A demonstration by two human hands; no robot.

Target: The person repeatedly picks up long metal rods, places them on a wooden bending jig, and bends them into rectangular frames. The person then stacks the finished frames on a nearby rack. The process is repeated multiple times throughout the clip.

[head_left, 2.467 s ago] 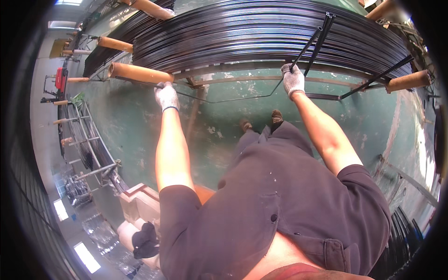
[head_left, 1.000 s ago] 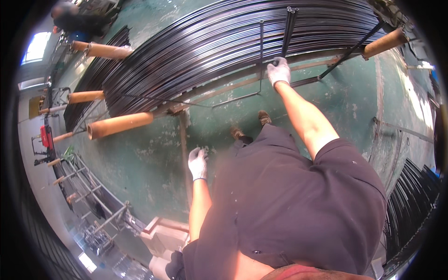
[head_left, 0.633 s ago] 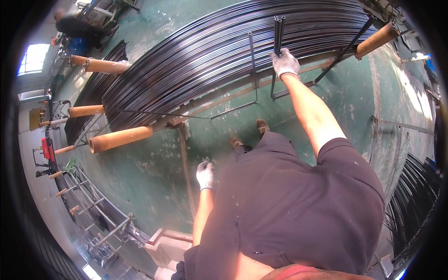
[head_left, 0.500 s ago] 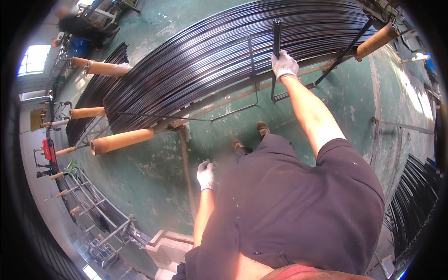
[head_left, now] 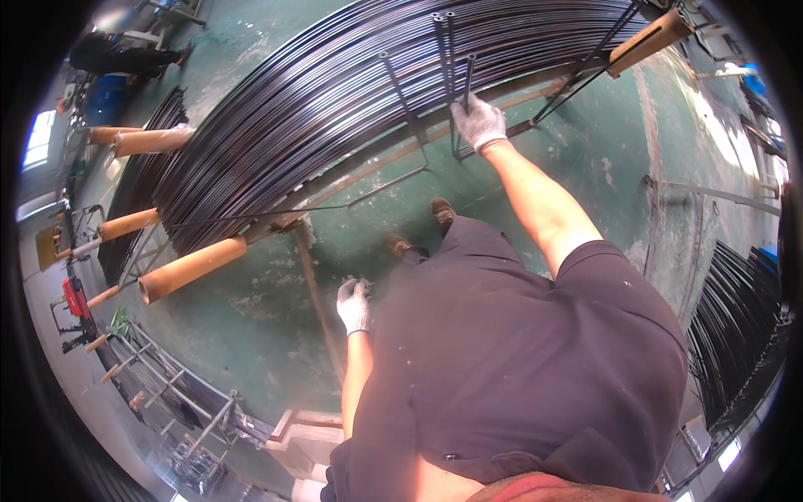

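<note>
My right hand (head_left: 480, 124), in a white knit glove, is closed round a dark bent metal tube (head_left: 469, 74) near its hollow upper end. Close beside it rise other dark tubes (head_left: 442, 52), their hollow ends apart from the held one. Further left a separate bent tube (head_left: 401, 96) stands up in front of the large bundle of long dark tubes (head_left: 335, 92). Low on my left side hangs my left hand (head_left: 354, 308), also gloved, with loosely bent fingers, a gap at the thumb and nothing visible in it.
Brown cylindrical posts (head_left: 192, 268) stick out from the rack that carries the bundle. Another stack of dark tubes (head_left: 728, 335) lies at the right. A metal rack (head_left: 176, 376) stands lower left. A person in dark clothes (head_left: 125, 57) is at the far upper left.
The tubes that stood together in my right hand have spread apart, and the hand now grips lower beside the others. The view has shifted; my left hand's fingers have loosened a little.
</note>
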